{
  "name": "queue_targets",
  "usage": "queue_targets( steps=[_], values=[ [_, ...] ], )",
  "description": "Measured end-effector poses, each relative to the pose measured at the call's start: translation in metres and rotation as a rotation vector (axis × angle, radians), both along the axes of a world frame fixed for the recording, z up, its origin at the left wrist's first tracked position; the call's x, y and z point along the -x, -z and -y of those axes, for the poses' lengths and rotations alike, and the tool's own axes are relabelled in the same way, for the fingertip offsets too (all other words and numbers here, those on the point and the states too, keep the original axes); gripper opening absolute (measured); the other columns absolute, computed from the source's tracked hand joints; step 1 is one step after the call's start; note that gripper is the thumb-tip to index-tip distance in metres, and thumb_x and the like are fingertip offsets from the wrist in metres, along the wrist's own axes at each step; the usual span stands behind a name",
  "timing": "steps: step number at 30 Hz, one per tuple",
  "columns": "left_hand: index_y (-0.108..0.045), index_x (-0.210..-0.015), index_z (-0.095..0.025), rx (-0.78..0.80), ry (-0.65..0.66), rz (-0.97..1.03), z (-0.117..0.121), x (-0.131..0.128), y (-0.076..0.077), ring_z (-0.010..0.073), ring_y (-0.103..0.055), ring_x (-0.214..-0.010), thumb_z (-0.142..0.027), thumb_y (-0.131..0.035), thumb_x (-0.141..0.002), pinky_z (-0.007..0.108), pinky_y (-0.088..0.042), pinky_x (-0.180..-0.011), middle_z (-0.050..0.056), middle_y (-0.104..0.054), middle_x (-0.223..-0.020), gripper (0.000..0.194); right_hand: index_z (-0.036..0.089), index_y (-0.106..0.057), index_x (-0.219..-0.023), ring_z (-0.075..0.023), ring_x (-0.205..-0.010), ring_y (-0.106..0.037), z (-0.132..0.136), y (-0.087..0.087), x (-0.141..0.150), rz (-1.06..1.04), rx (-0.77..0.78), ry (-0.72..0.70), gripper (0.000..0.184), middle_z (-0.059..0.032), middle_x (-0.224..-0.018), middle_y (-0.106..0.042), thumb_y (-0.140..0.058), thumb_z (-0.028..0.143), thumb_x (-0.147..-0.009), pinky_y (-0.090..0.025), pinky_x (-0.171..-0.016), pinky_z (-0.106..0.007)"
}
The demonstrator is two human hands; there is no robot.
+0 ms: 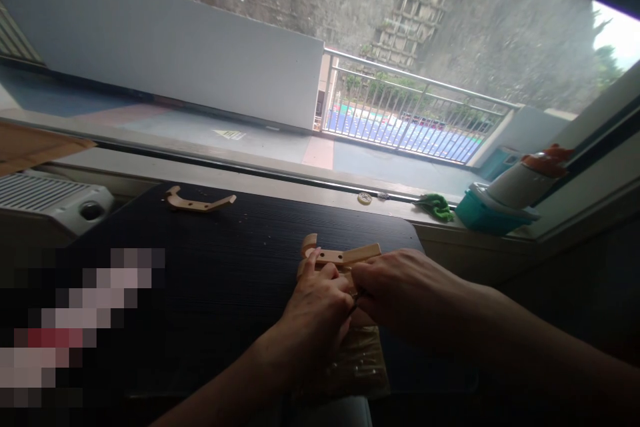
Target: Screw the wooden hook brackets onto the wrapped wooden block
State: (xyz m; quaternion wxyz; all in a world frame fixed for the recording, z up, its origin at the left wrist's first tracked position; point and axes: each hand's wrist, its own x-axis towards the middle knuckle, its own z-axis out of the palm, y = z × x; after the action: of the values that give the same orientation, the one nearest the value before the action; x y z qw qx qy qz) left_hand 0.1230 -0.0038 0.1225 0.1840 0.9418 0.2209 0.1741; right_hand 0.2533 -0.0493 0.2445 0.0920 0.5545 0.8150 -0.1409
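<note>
My left hand (320,293) and my right hand (395,280) meet at the right side of the dark table. Both are closed at a crinkled clear plastic bag (363,357), whose lower part hangs below my fingers towards me. One finger of my left hand reaches up to a pale wooden hook (363,253) with two dark holes, lying just beyond the hands. My right fist is curled close beside the hook's straight end. Between the hands the grip is partly hidden and dim. A second wooden hook (197,204) lies apart at the table's far left.
The dark table (230,273) ends at a window sill. On the sill are a small round disc (365,198), a green cloth (437,207) and a teal box (493,210) with a white, orange-topped bottle (527,177). A white slotted appliance (55,203) stands left.
</note>
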Motion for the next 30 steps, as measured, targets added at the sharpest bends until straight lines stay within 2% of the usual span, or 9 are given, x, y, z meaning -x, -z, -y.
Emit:
queue_targets(
  steps=[5, 7, 9, 13, 18, 21, 24, 27, 30],
  values=[
    [-0.069, -0.076, -0.023, 0.001, 0.003, -0.008, 0.0, 0.002, 0.0, 0.024, -0.054, -0.098, -0.02, -0.062, -0.078, 0.057, -0.016, -0.107, 0.001, -0.069, -0.09, 0.008, 0.019, -0.065, -0.074, -0.0169, -0.065, -0.063, 0.003, 0.0, -0.001, 0.109, -0.063, 0.107, 0.016, -0.0019, -0.069, -0.069, -0.054, 0.022, -0.085, -0.022, -0.051, -0.027],
    [-0.069, -0.075, -0.023, -0.004, -0.002, 0.011, 0.0, 0.001, 0.001, 0.0236, -0.054, -0.096, -0.02, -0.062, -0.078, 0.056, -0.017, -0.106, 0.001, -0.069, -0.088, 0.008, 0.021, -0.065, -0.08, -0.0169, -0.071, -0.064, 0.004, -0.003, -0.003, 0.061, -0.062, 0.07, 0.009, -0.0007, -0.076, -0.07, -0.057, 0.019, -0.083, -0.025, -0.053, -0.026],
    [-0.068, -0.073, -0.022, -0.012, -0.005, 0.029, 0.001, 0.001, 0.002, 0.0223, -0.054, -0.092, -0.02, -0.062, -0.078, 0.056, -0.016, -0.107, 0.0, -0.069, -0.083, 0.008, 0.021, -0.065, -0.086, -0.0164, -0.078, -0.065, 0.004, -0.006, -0.005, 0.02, -0.046, 0.023, 0.011, 0.0001, -0.086, -0.071, -0.059, 0.015, -0.081, -0.029, -0.056, -0.025],
    [-0.069, -0.071, -0.023, 0.0, -0.002, 0.031, 0.0, 0.0, 0.001, 0.0218, -0.054, -0.089, -0.02, -0.06, -0.08, 0.058, -0.01, -0.109, -0.001, -0.069, -0.081, 0.013, 0.019, -0.066, -0.085, -0.0161, -0.082, -0.066, 0.002, -0.004, -0.006, 0.003, -0.002, -0.005, 0.012, -0.001, -0.089, -0.071, -0.058, 0.011, -0.082, -0.032, -0.059, -0.025],
    [-0.07, -0.074, -0.024, 0.05, 0.016, -0.029, 0.0, 0.0, -0.005, 0.0241, -0.055, -0.096, -0.019, -0.06, -0.079, 0.06, -0.009, -0.109, 0.0, -0.07, -0.083, 0.012, 0.017, -0.064, -0.076, -0.0177, -0.074, -0.066, 0.004, 0.002, -0.003, 0.078, -0.028, 0.091, 0.015, -0.0026, -0.075, -0.07, -0.053, 0.016, -0.086, -0.026, -0.054, -0.027],
    [-0.07, -0.077, -0.025, 0.041, 0.004, -0.008, 0.001, 0.001, -0.004, 0.0244, -0.054, -0.097, -0.018, -0.061, -0.079, 0.059, -0.013, -0.107, -0.001, -0.07, -0.088, 0.012, 0.018, -0.063, -0.073, -0.018, -0.068, -0.065, 0.007, 0.0, -0.003, 0.121, -0.079, 0.111, 0.019, -0.0027, -0.069, -0.068, -0.052, 0.021, -0.087, -0.021, -0.05, -0.028],
    [-0.07, -0.076, -0.025, 0.017, -0.007, 0.027, 0.001, 0.001, 0.0, 0.0233, -0.054, -0.095, -0.021, -0.061, -0.08, 0.059, -0.011, -0.108, -0.001, -0.07, -0.087, 0.011, 0.019, -0.065, -0.08, -0.017, -0.074, -0.065, 0.008, -0.006, -0.005, 0.064, -0.056, 0.06, 0.007, -0.0011, -0.08, -0.071, -0.058, 0.017, -0.082, -0.025, -0.052, -0.027],
    [-0.07, -0.075, -0.024, -0.017, -0.013, 0.064, 0.001, 0.0, 0.005, 0.0216, -0.054, -0.09, -0.025, -0.061, -0.082, 0.058, -0.007, -0.11, -0.002, -0.069, -0.082, 0.011, 0.02, -0.066, -0.089, -0.0158, -0.082, -0.065, 0.006, -0.008, -0.007, -0.015, -0.017, 0.016, 0.015, -0.0005, -0.092, -0.071, -0.059, 0.01, -0.081, -0.032, -0.059, -0.025],
    [-0.07, -0.076, -0.025, -0.017, -0.01, 0.064, 0.001, 0.001, 0.006, 0.0217, -0.054, -0.092, -0.022, -0.062, -0.081, 0.058, -0.006, -0.111, -0.002, -0.069, -0.084, 0.01, 0.018, -0.066, -0.085, -0.015, -0.081, -0.064, 0.004, -0.004, -0.007, -0.036, -0.01, -0.007, 0.014, -0.0015, -0.088, -0.07, -0.056, 0.009, -0.083, -0.034, -0.061, -0.025]
  ],
)
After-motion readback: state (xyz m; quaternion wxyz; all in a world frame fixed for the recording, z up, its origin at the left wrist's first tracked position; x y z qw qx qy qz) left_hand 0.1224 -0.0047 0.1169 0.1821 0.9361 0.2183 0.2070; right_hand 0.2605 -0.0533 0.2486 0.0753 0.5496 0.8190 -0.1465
